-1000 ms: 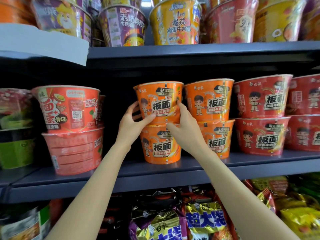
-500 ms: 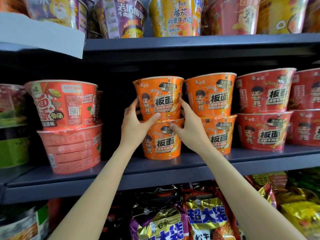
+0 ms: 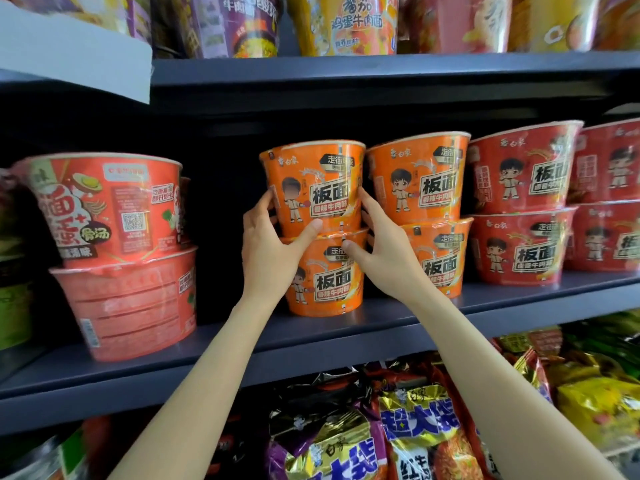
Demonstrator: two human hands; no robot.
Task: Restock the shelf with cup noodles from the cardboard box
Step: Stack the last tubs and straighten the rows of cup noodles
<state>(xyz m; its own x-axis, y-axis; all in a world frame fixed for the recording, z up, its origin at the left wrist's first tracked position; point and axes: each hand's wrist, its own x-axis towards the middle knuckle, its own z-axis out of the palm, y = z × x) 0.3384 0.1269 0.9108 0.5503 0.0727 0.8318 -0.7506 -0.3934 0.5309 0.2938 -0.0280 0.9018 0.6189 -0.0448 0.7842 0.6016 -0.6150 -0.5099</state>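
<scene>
Glossy orange cup [image 3: 317, 188], upright atop 1 matching cup [image 3: 327, 275], both hands' fingers [image 3: 266, 202] clasping it.

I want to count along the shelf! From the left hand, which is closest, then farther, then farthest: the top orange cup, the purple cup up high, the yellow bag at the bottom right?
1. Top orange noodle cup, gripped by left hand.
2. Purple noodle cup, shelf above.
3. Yellow crinkly bag, bottom right.

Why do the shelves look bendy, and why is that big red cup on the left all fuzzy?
Head view: the wide-angle lens bows the shelf edge; the lower red cup near the frame's side looks smeared and soft; the top orange cup in the middle stays sharp, with glare streaks on its wrap.
</scene>
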